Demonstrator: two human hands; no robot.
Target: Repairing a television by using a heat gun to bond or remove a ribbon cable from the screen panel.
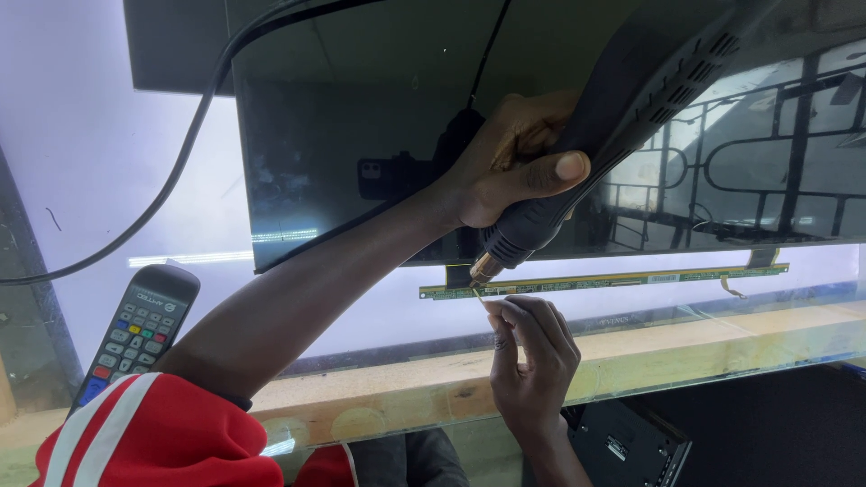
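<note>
My left hand grips the black handle of a corded soldering tool, thumb pressed on its side. The tool's metal tip points down at the left end of a narrow green circuit strip, which lies along the lower edge of a dark glossy display panel. Just below the tip, my right hand comes up from the bottom with its fingertips pinched on a thin yellowish strand that reaches the strip's end. The left forearm crosses the panel and wears a red and white sleeve.
A grey remote control with coloured buttons lies at the left on the lit white sheet. A black cable curves across it. A wooden bench edge runs along the front, and a black box sits below.
</note>
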